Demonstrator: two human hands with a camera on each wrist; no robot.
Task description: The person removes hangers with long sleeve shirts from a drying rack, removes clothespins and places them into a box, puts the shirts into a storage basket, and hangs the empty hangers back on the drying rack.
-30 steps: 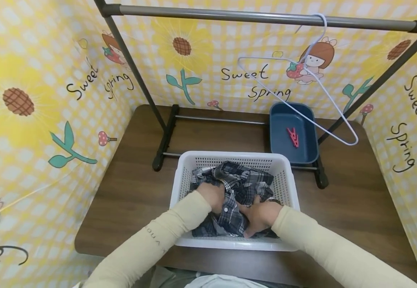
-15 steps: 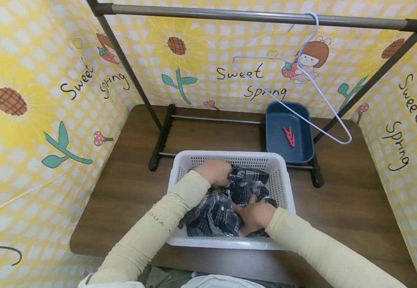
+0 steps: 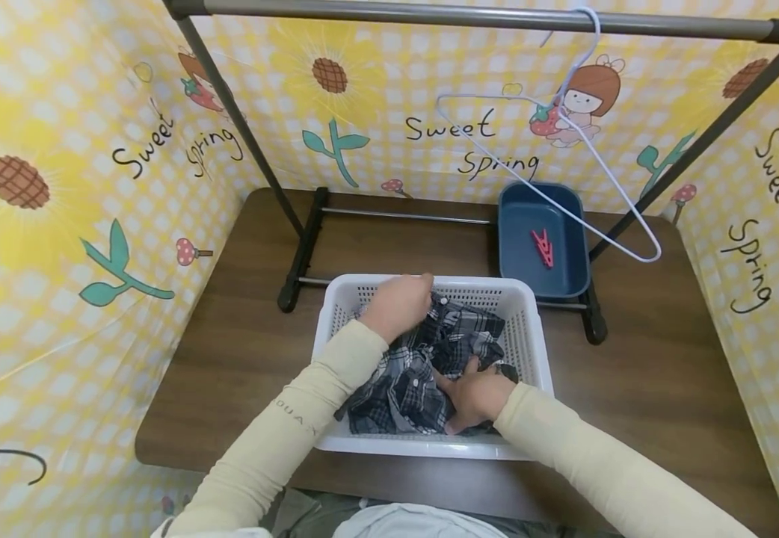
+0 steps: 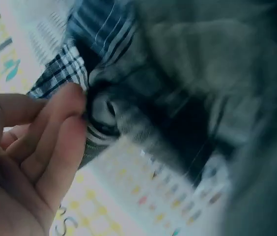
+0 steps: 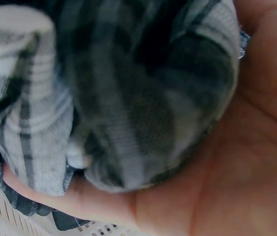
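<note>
A dark grey and white plaid shirt (image 3: 416, 385) lies bunched in a white slotted basket (image 3: 430, 447) on the table. At the basket's back left, my left hand (image 3: 399, 302) pinches a part of the shirt; the left wrist view shows thumb and fingertips meeting at the cloth's edge, beside a dark fold. My right hand (image 3: 477, 400) rests with spread fingers on the shirt's right part. Bunched plaid cloth lies against its palm (image 5: 256, 147) in the right wrist view, with one digit stretched out straight below. Its other fingertips are hidden by cloth.
Behind the basket stands a dark metal rack with a top rail (image 3: 389, 13) and floor bars. A pale lilac hanger (image 3: 608, 175) hangs from the rail at the right. Below it, a blue tray (image 3: 512, 254) holds red clothespins (image 3: 543, 248). Patterned yellow walls surround the table.
My left hand has moved from the shirt's middle to the basket's back left, lifting cloth there. The shirt's front part has shifted and spread leftward. My right hand stays nearly in place.
</note>
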